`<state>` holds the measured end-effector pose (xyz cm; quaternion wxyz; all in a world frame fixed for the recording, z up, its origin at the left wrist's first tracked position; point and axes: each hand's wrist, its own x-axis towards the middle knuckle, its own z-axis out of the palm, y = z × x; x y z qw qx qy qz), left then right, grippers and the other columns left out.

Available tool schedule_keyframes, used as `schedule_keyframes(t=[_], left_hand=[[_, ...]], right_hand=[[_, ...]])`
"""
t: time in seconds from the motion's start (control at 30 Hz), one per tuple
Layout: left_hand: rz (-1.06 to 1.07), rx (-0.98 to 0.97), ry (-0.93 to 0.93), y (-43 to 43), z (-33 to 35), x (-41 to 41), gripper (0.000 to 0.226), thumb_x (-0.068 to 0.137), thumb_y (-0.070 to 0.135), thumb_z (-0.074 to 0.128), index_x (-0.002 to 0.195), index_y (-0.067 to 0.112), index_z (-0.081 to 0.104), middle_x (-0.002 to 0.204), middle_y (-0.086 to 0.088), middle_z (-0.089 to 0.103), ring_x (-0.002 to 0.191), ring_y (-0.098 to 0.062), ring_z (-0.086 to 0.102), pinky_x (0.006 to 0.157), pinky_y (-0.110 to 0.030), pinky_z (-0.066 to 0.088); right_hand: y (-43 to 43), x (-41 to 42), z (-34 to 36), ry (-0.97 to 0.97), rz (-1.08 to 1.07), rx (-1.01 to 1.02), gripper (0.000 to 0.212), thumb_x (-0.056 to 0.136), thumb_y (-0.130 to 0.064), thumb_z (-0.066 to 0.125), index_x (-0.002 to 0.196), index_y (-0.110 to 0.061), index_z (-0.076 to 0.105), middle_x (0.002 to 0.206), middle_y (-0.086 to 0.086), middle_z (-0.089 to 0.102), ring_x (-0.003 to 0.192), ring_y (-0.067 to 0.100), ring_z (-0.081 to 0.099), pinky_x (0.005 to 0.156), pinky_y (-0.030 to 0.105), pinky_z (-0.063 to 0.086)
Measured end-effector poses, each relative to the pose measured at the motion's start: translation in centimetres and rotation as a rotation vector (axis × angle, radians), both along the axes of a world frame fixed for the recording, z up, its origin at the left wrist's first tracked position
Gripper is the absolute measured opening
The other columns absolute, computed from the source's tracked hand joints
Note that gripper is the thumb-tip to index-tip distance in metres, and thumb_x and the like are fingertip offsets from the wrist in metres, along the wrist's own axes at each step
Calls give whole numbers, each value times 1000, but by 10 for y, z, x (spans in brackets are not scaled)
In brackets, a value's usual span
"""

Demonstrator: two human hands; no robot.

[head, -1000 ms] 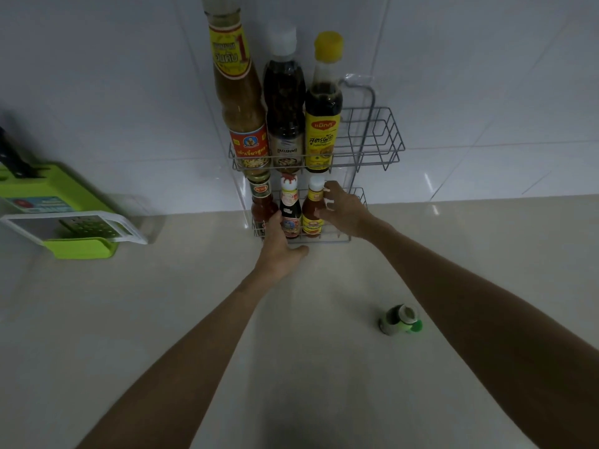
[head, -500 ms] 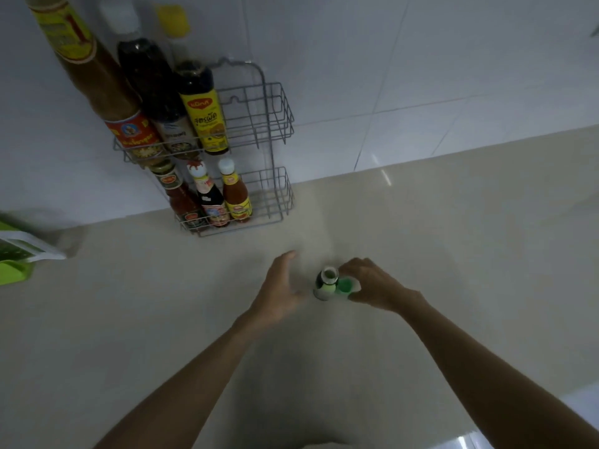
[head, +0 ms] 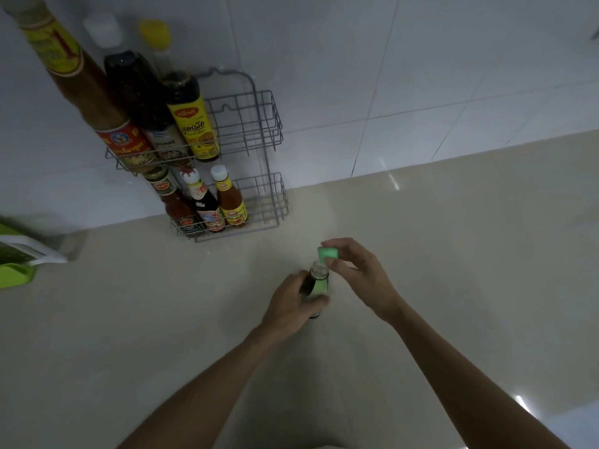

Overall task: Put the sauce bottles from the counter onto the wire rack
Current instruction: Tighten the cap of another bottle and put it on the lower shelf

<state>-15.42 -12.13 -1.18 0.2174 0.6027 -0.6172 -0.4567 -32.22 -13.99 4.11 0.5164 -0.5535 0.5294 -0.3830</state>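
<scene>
- Left hand has its fingers wrapped round the small bottle, steadying it upright on the surface.
- Right hand fingers pinch the green cap over its neck, probably for closing.
- Wire rack waits at eleven o'clock.

Green cap, dark bottle with green label, grey wire rack, beige counter

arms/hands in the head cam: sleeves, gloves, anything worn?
Both forearms are bare as far as the frame shows, with no sleeves in view. The left hand and right hand wear no gloves. No watch, ring or band is visible on either wrist or hand.
</scene>
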Motion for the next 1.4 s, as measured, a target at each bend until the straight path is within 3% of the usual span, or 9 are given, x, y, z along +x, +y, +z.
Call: schedule_keyframes(t=[0.17, 0.4, 0.5, 0.63, 0.87, 1.03, 1.13, 1.3, 1.4], left_hand=[[-24, 48, 154, 7, 31, 27, 21, 73, 28, 65, 93, 25, 58, 85, -4, 60, 72, -13, 56, 65, -31, 42], [-103, 212, 317, 14, 64, 62, 18, 69, 14, 63, 85, 10, 56, 68, 0, 54, 62, -19, 52, 59, -33, 42], [-80, 286, 404, 22, 77, 65, 9, 70, 11, 64, 75, 12, 57, 63, -8, 58, 53, -22, 55, 52, -27, 46], [-9, 210, 366, 29, 78, 66, 10, 66, 16, 67, 70, 15, 58, 59, -7, 58, 49, -20, 55, 51, -29, 47], [-174, 503, 656, 39, 96, 79, 17, 69, 14, 60, 82, 7, 52, 54, -9, 53, 41, -20, 49, 48, -23, 41], [22, 143, 244, 42, 99, 75, 11, 71, 14, 69, 69, 21, 60, 54, -1, 60, 45, -17, 55, 49, -28, 46], [23, 57, 144, 49, 97, 76, 13, 64, 26, 71, 64, 33, 61, 55, 4, 63, 46, -15, 58, 50, -30, 48], [30, -239, -282, 50, 102, 69, 30, 69, 46, 69, 93, 30, 60, 78, 10, 66, 70, -10, 63, 57, -24, 45], [27, -83, -22, 46, 107, 68, 19, 68, 37, 71, 81, 28, 60, 68, 6, 64, 59, -14, 61, 55, -32, 49]], right_hand=[[0, 9, 14, -92, 202, 15, 26, 87, -11, 69, 108, -8, 55, 112, 7, 70, 110, 18, 65, 94, 36, 53], [-18, 19, 60, 294, 656, -199, 28, 94, -15, 58, 123, -18, 59, 120, -6, 63, 112, 11, 59, 95, 29, 50], [-19, 27, 79, 403, 717, -201, 27, 95, -22, 59, 122, -22, 58, 114, -8, 67, 106, 8, 62, 91, 25, 51], [-15, 38, 91, 623, 742, -319, 25, 93, -29, 61, 118, -26, 57, 107, -4, 70, 92, 12, 64, 82, 35, 53], [-3, 43, 109, 335, 782, -291, 28, 91, -6, 63, 117, -16, 62, 108, 2, 68, 102, 14, 63, 89, 26, 54], [0, 46, 102, 614, 742, -320, 19, 96, -28, 56, 114, -22, 54, 87, -1, 67, 72, 7, 59, 69, 28, 49], [10, 52, 103, 701, 746, -274, 23, 99, -39, 45, 109, -20, 48, 82, 4, 64, 72, 18, 58, 66, 36, 47], [17, 65, 102, 709, 502, -368, 33, 97, -48, 41, 90, -16, 42, 65, 2, 55, 54, 16, 48, 46, 25, 35], [17, 68, 103, 688, 481, -455, 23, 99, -35, 45, 87, -16, 41, 60, -2, 51, 49, 20, 47, 45, 28, 34]])
